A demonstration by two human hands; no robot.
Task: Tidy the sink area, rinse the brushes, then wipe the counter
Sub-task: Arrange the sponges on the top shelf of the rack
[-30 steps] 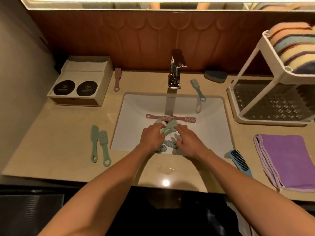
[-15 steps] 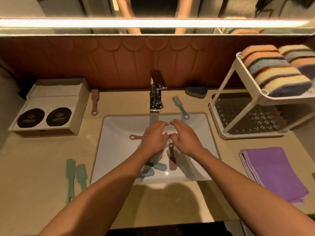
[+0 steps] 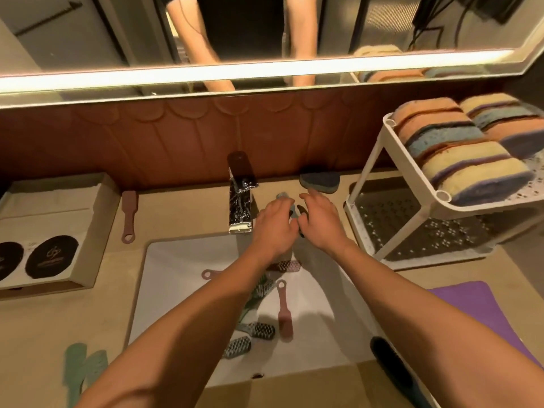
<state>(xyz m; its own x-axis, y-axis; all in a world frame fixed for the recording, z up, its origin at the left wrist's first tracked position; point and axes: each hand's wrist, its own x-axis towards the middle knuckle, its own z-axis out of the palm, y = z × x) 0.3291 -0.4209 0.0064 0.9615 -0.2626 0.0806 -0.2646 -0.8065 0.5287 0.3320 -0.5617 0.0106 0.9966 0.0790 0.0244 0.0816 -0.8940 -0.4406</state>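
At the near edge of the beige tabletop (image 3: 35, 334) lie two green plastic brushes (image 3: 84, 368) on the left and a black-bristled brush (image 3: 388, 368) on the right, with a purple folded cloth (image 3: 477, 313) just beyond it. Between them, under both forearms, the white rectangular sink (image 3: 173, 278) holds several small grey-bristled and pink brushes (image 3: 284, 312). Past its far rim, just right of the chrome faucet (image 3: 240, 207), the left hand (image 3: 275, 228) and right hand (image 3: 322, 222) meet over a blue-grey brush (image 3: 283, 197) lying on the tabletop. The right grip is wide, fingers spread. The left fingers bend down at the brush, but whether that grip closes on it cannot be told. A dark grey sponge (image 3: 319, 181) sits just behind, and a white two-tier rack (image 3: 412, 228) crowds the right.
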